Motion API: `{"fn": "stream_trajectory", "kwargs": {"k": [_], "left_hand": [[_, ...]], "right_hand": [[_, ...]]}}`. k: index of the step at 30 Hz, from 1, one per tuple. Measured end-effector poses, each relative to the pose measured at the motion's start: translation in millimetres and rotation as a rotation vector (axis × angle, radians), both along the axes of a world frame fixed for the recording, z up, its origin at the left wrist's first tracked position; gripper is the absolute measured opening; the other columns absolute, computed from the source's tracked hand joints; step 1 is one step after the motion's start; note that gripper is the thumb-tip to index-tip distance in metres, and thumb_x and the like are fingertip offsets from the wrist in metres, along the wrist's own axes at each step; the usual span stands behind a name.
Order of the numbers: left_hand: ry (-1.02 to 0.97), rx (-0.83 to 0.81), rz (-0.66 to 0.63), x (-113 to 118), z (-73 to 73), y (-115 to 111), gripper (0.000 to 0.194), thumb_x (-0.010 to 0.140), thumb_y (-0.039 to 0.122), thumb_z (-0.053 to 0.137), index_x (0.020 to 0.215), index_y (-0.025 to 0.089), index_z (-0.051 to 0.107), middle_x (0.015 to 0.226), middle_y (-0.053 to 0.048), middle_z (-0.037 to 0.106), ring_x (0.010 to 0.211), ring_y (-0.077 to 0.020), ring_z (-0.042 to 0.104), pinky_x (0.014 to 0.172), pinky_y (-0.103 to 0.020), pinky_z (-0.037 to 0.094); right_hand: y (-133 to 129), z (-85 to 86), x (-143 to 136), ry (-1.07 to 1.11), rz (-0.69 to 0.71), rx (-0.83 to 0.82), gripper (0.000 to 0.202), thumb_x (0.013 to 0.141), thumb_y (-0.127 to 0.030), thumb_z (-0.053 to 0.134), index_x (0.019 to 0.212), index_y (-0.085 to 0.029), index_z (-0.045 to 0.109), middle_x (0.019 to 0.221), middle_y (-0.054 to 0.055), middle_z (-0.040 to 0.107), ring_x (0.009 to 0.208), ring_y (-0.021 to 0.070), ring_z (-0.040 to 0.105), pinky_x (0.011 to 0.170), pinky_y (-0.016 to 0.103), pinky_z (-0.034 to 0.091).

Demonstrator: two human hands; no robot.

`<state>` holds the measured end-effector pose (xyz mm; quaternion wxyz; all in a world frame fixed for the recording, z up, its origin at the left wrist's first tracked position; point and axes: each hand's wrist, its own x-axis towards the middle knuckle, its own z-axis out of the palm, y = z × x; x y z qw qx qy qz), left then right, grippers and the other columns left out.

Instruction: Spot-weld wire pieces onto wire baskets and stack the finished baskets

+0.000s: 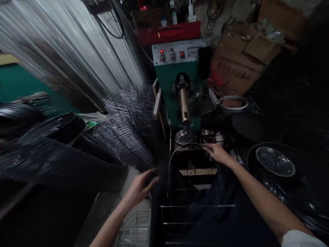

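Observation:
My right hand (217, 153) pinches the top of a curved metal wire, part of a wire rack (197, 206) that rests over my lap. The rack has an arched end and straight cross wires lower down. Left of it, my left hand (141, 187) hangs in the air, slightly blurred, thumb and fingers apart with nothing visible between them. Just beyond the arch stands a green machine (164, 80) with a copper-coloured arm (184, 103) pointing down. Under the arm's tip sits a small metal dish (183, 137).
Stacked wire racks (128, 116) stand on the left, and another wire rack (136, 226) lies low beside my left arm. At right are a metal bowl (275, 161) with small parts, a white basin (233, 107) and cardboard boxes (236, 65). A red indicator glows on the control panel (189, 51).

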<state>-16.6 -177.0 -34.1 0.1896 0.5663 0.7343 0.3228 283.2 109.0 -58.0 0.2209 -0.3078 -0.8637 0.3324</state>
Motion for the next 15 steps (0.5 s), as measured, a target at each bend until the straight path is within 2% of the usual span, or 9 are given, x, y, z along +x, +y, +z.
{"fn": "stream_trajectory", "kwargs": {"k": [1, 3, 5, 6, 8, 10, 12, 15], "left_hand": [[0.079, -0.015, -0.063, -7.4, 9.0, 30.3, 0.042, 0.092, 0.05, 0.06, 0.12, 0.02, 0.072, 0.097, -0.008, 0.082, 0.084, -0.0244, 0.078, 0.077, -0.034, 0.064], [0.188, -0.012, -0.124, -9.0, 14.2, 90.0, 0.046, 0.095, 0.042, 0.059, 0.131, 0.014, 0.067, 0.096, -0.011, 0.082, 0.078, -0.0236, 0.077, 0.076, -0.034, 0.062], [0.229, 0.011, -0.161, 1.1, 5.6, 136.7, 0.038, 0.094, 0.032, 0.062, 0.128, 0.017, 0.069, 0.106, -0.012, 0.081, 0.09, -0.0243, 0.077, 0.083, -0.033, 0.06], [0.242, 0.025, -0.172, 7.6, -1.4, 152.7, 0.033, 0.095, 0.028, 0.061, 0.125, 0.018, 0.071, 0.109, -0.012, 0.08, 0.095, -0.025, 0.077, 0.086, -0.033, 0.059], [0.263, 0.051, -0.186, 18.4, -15.3, 171.3, 0.028, 0.096, 0.022, 0.058, 0.118, 0.019, 0.074, 0.111, -0.013, 0.08, 0.099, -0.0256, 0.076, 0.089, -0.034, 0.057], [0.271, 0.074, -0.192, 23.1, -24.2, 177.9, 0.026, 0.097, 0.019, 0.055, 0.114, 0.019, 0.075, 0.107, -0.013, 0.08, 0.095, -0.0242, 0.076, 0.087, -0.032, 0.056], [0.272, 0.089, -0.199, 22.2, -25.6, 180.9, 0.024, 0.098, 0.019, 0.054, 0.108, 0.02, 0.075, 0.101, -0.01, 0.08, 0.089, -0.022, 0.075, 0.082, -0.029, 0.054], [0.279, 0.1, -0.212, 15.7, -16.4, 187.9, 0.02, 0.098, 0.021, 0.055, 0.095, 0.019, 0.075, 0.086, -0.007, 0.077, 0.079, -0.0196, 0.072, 0.074, -0.026, 0.049]], "right_hand": [[-1.4, -2.2, -8.0, -0.026, -0.001, 0.029, 0.033, 0.1, -0.028, 0.05, 0.12, -0.022, 0.077, 0.113, 0.009, 0.077, 0.107, 0.028, 0.071, 0.093, 0.036, 0.055], [-2.6, -3.5, -19.2, -0.103, -0.033, 0.086, 0.032, 0.101, -0.024, 0.05, 0.118, -0.023, 0.077, 0.111, 0.009, 0.077, 0.107, 0.0275, 0.071, 0.092, 0.035, 0.054], [-1.9, -1.4, -23.8, -0.198, -0.068, 0.126, 0.03, 0.102, -0.024, 0.052, 0.12, -0.026, 0.075, 0.11, 0.008, 0.077, 0.107, 0.0266, 0.071, 0.09, 0.033, 0.053], [-1.3, 0.3, -24.3, -0.253, -0.088, 0.141, 0.03, 0.102, -0.025, 0.052, 0.122, -0.028, 0.074, 0.11, 0.007, 0.077, 0.106, 0.0262, 0.071, 0.089, 0.032, 0.053], [-0.1, 3.4, -24.0, -0.378, -0.125, 0.165, 0.031, 0.104, -0.029, 0.052, 0.128, -0.031, 0.072, 0.11, 0.007, 0.077, 0.103, 0.0268, 0.072, 0.084, 0.032, 0.054], [1.3, 5.8, -24.0, -0.496, -0.149, 0.185, 0.034, 0.105, -0.032, 0.05, 0.134, -0.031, 0.068, 0.111, 0.009, 0.076, 0.1, 0.0286, 0.073, 0.08, 0.034, 0.054], [3.7, 8.2, -25.3, -0.564, -0.153, 0.199, 0.036, 0.106, -0.033, 0.048, 0.137, -0.032, 0.066, 0.112, 0.01, 0.076, 0.098, 0.0293, 0.073, 0.077, 0.035, 0.054], [11.1, 14.6, -27.8, -0.549, -0.159, 0.209, 0.035, 0.106, -0.033, 0.048, 0.135, -0.033, 0.067, 0.111, 0.008, 0.076, 0.097, 0.0279, 0.072, 0.076, 0.033, 0.052]]}}
